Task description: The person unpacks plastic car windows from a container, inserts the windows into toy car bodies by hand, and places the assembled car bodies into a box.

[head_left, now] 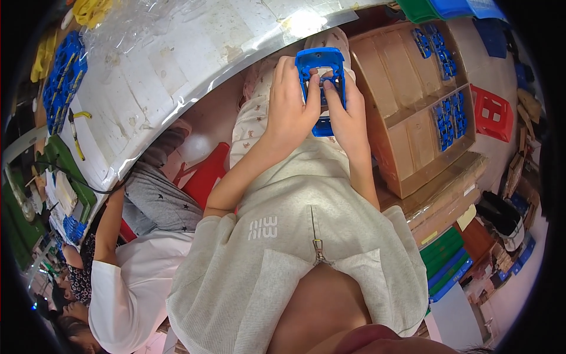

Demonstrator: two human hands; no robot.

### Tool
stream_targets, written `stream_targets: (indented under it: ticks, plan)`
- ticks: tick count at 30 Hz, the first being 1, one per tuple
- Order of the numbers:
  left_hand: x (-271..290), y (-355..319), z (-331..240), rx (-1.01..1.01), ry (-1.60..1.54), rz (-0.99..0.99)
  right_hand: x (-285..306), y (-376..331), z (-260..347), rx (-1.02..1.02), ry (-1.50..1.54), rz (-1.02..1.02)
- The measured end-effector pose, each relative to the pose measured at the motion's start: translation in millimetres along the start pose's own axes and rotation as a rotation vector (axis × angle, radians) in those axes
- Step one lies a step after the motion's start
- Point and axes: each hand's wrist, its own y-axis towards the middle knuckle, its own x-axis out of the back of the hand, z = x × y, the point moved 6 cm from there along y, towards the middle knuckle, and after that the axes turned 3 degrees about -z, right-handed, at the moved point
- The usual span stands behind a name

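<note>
A blue plastic toy car body (pixel 321 54) with openings through its middle is held above my lap, its long side running away from me. My left hand (pixel 289 109) grips its left side, and my right hand (pixel 349 115) grips the right side. Both thumbs reach over the top and press at the central opening, close together. The other fingers curl behind the shell and are mostly hidden. Whether a smaller part sits under the thumbs, I cannot tell.
On my right stands a divided cardboard box (pixel 407 121) with blue parts (pixel 451 118) along its far side. Beyond it is a red plastic stool (pixel 491 113). A white worktable (pixel 194 59) curves across the upper left, holding clear plastic film (pixel 141 26). A co-worker (pixel 141 265) sits at left.
</note>
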Motion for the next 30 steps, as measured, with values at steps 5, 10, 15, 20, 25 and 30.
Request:
stream_targets:
  ticks: [5,10,15,20,25,30]
  plan:
    - [1.1,1.9,-2.2,0.018,-0.060,0.006,0.0,0.1,1.7,0.032,-0.031,-0.015]
    - [1.4,4.0,0.0,0.047,0.003,0.036,-0.8,0.9,7.2,0.087,-0.032,-0.057]
    - [1.3,1.5,-1.2,0.159,-0.048,0.112,2.4,0.0,4.1,0.000,-0.120,-0.018]
    - [1.0,-1.1,5.4,0.160,-0.026,0.150,1.2,-0.8,7.1,0.047,-0.049,-0.044]
    - [-1.3,-1.5,11.9,0.230,-0.181,0.108,1.0,-1.2,8.1,0.081,-0.120,-0.058]
    - [-0.5,0.9,9.6,0.183,-0.222,0.054,1.3,-1.8,6.1,0.054,-0.089,-0.049]
